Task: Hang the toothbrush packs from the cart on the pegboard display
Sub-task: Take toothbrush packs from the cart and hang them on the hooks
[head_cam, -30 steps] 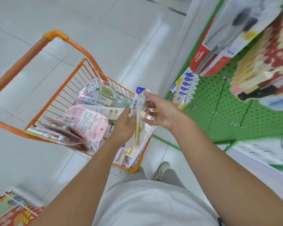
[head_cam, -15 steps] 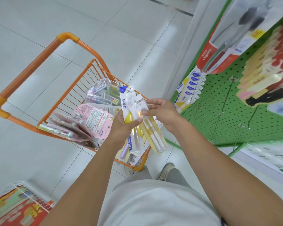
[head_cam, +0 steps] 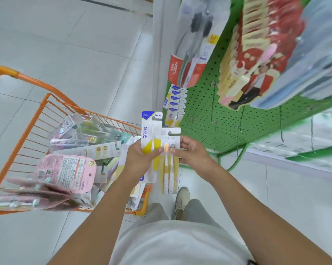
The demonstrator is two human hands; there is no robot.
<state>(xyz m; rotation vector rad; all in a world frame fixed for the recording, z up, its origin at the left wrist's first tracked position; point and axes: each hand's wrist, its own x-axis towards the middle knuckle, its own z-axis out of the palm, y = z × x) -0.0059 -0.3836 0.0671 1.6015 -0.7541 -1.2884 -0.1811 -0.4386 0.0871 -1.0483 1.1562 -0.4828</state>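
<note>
My left hand (head_cam: 140, 157) grips a white, blue and yellow toothbrush pack (head_cam: 151, 131) upright in front of me. My right hand (head_cam: 192, 152) pinches a second pack with yellow brushes (head_cam: 170, 169) just to its right; the two packs overlap at their edges. The orange wire cart (head_cam: 37, 119) stands at the left, filled with several toothbrush packs, including a pink one (head_cam: 65, 173). The green pegboard (head_cam: 237, 121) rises at the right, with bare metal hooks (head_cam: 214, 104) on its lower part.
Colgate packs (head_cam: 188, 73), a row of blue-and-white packs (head_cam: 175, 104) and red-and-cream packs (head_cam: 257, 54) hang on the pegboard. A white shelf (head_cam: 304, 142) juts out below it. Grey floor tiles lie beyond the cart; my shoes (head_cam: 181, 201) are beside its corner.
Both hands lifted the two packs out of the cart and turned them upright, facing me. The view swung right, toward the pegboard.
</note>
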